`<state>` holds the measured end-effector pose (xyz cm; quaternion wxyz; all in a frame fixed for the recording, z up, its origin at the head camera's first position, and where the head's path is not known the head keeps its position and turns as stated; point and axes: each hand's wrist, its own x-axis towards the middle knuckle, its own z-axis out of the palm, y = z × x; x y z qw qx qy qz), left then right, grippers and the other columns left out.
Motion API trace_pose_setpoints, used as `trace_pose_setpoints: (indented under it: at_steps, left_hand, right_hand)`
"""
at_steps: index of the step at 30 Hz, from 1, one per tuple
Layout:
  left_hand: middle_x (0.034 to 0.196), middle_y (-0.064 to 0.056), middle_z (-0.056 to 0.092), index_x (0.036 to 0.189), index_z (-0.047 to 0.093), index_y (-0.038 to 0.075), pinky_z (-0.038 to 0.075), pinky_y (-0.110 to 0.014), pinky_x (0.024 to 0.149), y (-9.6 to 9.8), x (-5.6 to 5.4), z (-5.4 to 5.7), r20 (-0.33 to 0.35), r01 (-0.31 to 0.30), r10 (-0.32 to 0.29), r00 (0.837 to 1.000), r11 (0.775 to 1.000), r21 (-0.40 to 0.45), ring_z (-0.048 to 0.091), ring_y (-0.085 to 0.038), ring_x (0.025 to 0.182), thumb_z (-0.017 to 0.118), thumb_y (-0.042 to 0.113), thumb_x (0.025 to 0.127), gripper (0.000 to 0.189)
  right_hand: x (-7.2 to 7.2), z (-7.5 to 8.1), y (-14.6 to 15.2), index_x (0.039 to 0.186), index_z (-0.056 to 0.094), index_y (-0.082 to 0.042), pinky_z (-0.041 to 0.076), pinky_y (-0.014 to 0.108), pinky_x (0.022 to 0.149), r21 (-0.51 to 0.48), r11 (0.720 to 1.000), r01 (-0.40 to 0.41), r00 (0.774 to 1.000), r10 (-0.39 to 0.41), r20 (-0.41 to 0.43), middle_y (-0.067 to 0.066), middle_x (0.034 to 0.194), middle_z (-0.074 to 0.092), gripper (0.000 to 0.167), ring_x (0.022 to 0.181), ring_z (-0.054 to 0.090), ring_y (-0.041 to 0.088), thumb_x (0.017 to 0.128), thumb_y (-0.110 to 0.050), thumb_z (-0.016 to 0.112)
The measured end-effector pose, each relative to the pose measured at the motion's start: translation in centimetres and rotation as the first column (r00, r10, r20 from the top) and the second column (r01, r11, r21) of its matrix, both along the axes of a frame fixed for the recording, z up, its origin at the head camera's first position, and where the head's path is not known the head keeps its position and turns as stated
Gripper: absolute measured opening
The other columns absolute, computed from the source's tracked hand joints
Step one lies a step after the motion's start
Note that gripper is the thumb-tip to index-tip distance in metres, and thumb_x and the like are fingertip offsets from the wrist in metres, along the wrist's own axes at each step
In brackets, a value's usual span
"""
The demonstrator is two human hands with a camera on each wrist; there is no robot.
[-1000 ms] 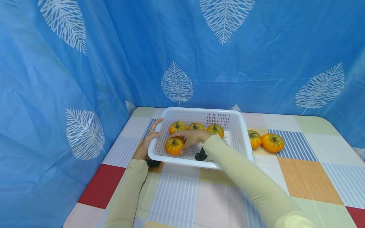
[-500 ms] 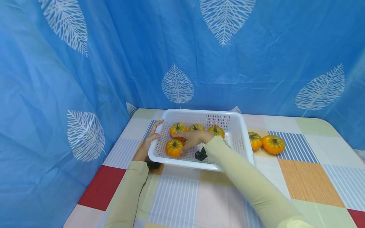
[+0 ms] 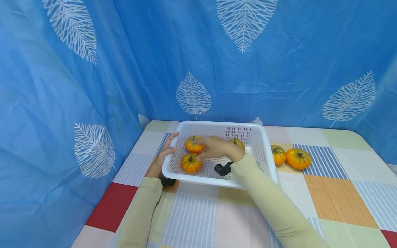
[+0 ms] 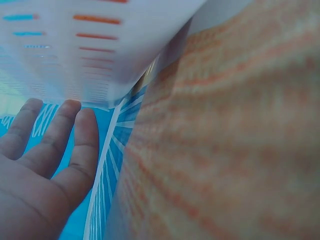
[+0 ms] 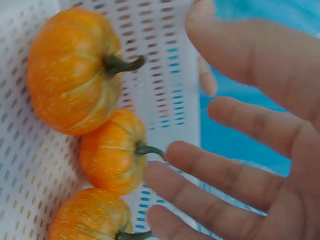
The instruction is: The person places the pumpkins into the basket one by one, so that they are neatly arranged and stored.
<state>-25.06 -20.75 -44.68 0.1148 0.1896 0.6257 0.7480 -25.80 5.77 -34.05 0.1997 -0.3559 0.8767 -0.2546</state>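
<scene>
Curtain (image 3: pixel 273 89): blue, white leaf pattern, behind and at the left.
Cloth (image 3: pixel 232 220): patchwork of plain and striped squares, covering the table.
Basket (image 3: pixel 198 179): white plastic, slotted walls, set on the far part of the cloth between curtain and person.
Sleeves (image 3: pixel 273 203): two, pale yellow-green, one per arm.
Right hand (image 3: pixel 217 148): above the basket's left half, palm down, fingers spread, grasping nothing.
Left hand (image 3: pixel 161 157): at the basket's left end, two digits showing at the rim; in the left wrist view three fingers (image 4: pixel 86 145) reach, nearly straight, to the outer wall, not clenched.
Outer pumpkin (image 3: pixel 298 158): orange, on the cloth right of the basket, well apart from both hands.
Inner pumpkin (image 3: pixel 278 155): just beside it, partly hidden by the rim.
Front-left pumpkin (image 3: pixel 191 164): inside the basket, near the right thumb, with the left hand beyond the end wall.
Back-left pumpkin (image 3: pixel 194 146): inside, behind the former, partly under the right fingers.
Back-right pumpkin (image 3: pixel 239 143): inside, partly behind the right wrist.
Stem (image 5: pixel 150 149): dark, beside a right fingertip; contact cannot be told.
</scene>
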Motion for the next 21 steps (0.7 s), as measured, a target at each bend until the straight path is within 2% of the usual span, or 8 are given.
trace_pose_setpoints:
  at_steps: [3,5,9,12,15,21]
  left_hand:
    - [0.177,-0.027,0.001,0.168,0.003,0.005,0.012,-0.074,0.125,-0.1,0.2,0.1,0.021,-0.006,0.007,1.0,0.999,-0.032,0.014,-0.05,0.154,0.033,0.007,0.098,0.076]
    - [0.177,-0.026,0.001,0.169,0.001,0.004,0.011,-0.074,0.125,-0.1,0.2,0.2,0.028,-0.008,0.01,1.0,0.999,-0.049,0.012,-0.051,0.156,0.034,0.007,0.099,0.077]
    - [0.178,-0.024,0.0,0.17,0.001,0.006,0.013,-0.074,0.125,-0.2,0.1,0.1,0.03,-0.012,0.014,0.999,0.997,-0.079,0.012,-0.051,0.157,0.034,0.009,0.1,0.077]
    - [0.178,-0.022,0.001,0.171,0.004,0.009,0.016,-0.075,0.124,-0.2,0.1,0.1,0.035,-0.023,0.027,0.999,0.994,-0.106,0.014,-0.051,0.156,0.036,0.011,0.1,0.078]
    - [0.178,-0.022,0.002,0.171,0.005,0.01,0.018,-0.075,0.123,-0.2,0.2,0.2,0.038,-0.029,0.034,0.999,0.994,-0.108,0.015,-0.051,0.156,0.036,0.011,0.1,0.078]
    - [0.179,-0.02,0.005,0.171,0.008,0.013,0.022,-0.075,0.122,-0.1,0.4,0.4,0.044,-0.044,0.049,0.998,0.993,-0.109,0.018,-0.05,0.156,0.035,0.012,0.1,0.077]
  right_hand:
    - [0.6,0.4,0.6,0.157,0.054,-0.001,0.045,0.054,0.117,-0.096,0.995,0.01,0.998,-0.016,-0.061,0.02,0.162,0.052,0.061,0.142,0.056,0.04,0.102,-0.017,0.075]
    - [1.0,0.7,1.0,0.154,0.058,0.0,0.046,0.055,0.116,-0.154,0.988,0.013,0.995,-0.029,-0.1,0.02,0.157,0.057,0.057,0.141,0.056,0.041,0.101,-0.014,0.075]
    - [1.9,1.2,2.1,0.148,0.063,-0.001,0.052,0.056,0.109,-0.262,0.965,0.03,0.986,-0.071,-0.15,0.017,0.15,0.064,0.05,0.128,0.065,0.039,0.101,-0.012,0.074]
    - [2.6,1.5,3.0,0.146,0.065,-0.001,0.052,0.055,0.108,-0.329,0.944,0.038,0.978,-0.102,-0.18,0.016,0.147,0.066,0.047,0.126,0.066,0.036,0.101,-0.012,0.074]
    - [3.3,1.8,3.9,0.145,0.065,-0.001,0.052,0.057,0.109,-0.366,0.929,0.045,0.972,-0.126,-0.201,0.017,0.147,0.066,0.047,0.126,0.066,0.036,0.101,-0.014,0.076]
    - [4.0,2.0,5.7,0.144,0.066,-0.002,0.052,0.057,0.108,-0.382,0.922,0.067,0.958,-0.166,-0.233,0.016,0.144,0.068,0.047,0.125,0.067,0.036,0.099,-0.011,0.078]
